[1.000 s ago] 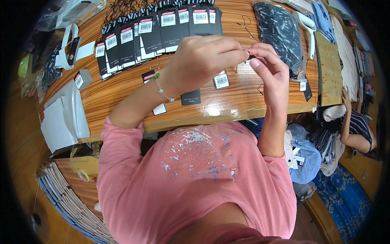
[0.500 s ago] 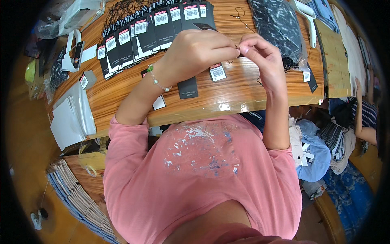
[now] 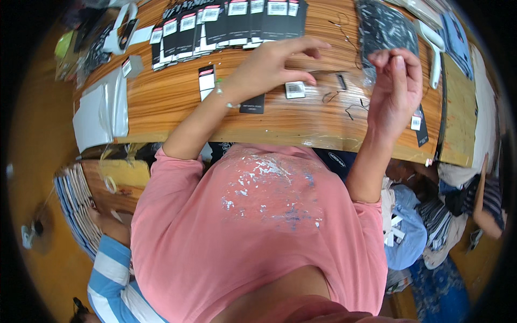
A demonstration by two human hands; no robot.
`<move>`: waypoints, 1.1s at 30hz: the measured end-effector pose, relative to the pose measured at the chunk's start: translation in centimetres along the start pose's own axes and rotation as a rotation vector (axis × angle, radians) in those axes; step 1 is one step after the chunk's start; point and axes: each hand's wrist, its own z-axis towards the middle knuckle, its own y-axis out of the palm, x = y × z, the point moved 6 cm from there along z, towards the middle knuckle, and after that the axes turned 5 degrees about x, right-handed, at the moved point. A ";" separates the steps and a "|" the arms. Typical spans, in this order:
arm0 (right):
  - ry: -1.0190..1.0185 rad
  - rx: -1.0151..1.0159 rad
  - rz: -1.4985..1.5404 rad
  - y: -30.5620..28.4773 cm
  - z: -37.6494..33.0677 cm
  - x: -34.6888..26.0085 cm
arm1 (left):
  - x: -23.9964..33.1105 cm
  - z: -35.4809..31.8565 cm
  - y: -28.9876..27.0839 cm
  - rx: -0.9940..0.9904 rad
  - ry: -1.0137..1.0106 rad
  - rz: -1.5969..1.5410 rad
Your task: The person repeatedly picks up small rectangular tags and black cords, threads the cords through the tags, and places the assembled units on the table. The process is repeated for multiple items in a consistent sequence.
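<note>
My left hand (image 3: 272,67) hovers above the table with nothing in it, thumb and forefinger apart. To its right, my right hand (image 3: 397,86) is raised, palm up, fingers curled in against the thumb; whether anything thin is in that pinch I cannot make out. Between the hands is a small black plastic clip (image 3: 341,82) on a black cord. Another loose black string (image 3: 353,111) lies nearer the table edge. Below my left hand are a small white label on a tag (image 3: 295,90) and a black hang tag (image 3: 253,104), partly covered by my wrist. Another labelled tag (image 3: 207,83) lies beside my left forearm.
Rows of black hang tags (image 3: 231,24) with strings fill the table's far side. A clear bag of black tag strings (image 3: 385,37) and a white-handled tool (image 3: 433,54) lie at the right. White sheets (image 3: 94,116) lie left. Another person's striped sleeve (image 3: 110,269) shows lower left, beside folded clothes (image 3: 78,202).
My hands, together at the fingertips before, have separated. The right moved right and its palm turned up; the left opened. A striped sleeve has appeared lower left, and the view has shifted.
</note>
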 end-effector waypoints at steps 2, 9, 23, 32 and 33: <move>0.018 0.014 -0.052 -0.7 -0.4 0.1 | -0.1 -0.9 -3.1 0.117 0.020 0.167; 0.216 0.001 -0.196 -0.9 -1.8 2.0 | -3.2 -7.4 -7.2 -0.037 -0.277 0.588; 0.212 -0.039 -0.306 0.2 -2.2 0.2 | -6.5 -10.7 -11.4 0.078 -0.513 0.521; 0.207 -0.075 -0.293 0.5 -2.4 0.1 | -6.2 -10.8 -12.1 0.117 -0.397 0.428; 0.203 -0.075 -0.296 0.5 -2.4 0.1 | -6.2 -11.0 -12.1 0.148 -0.471 0.247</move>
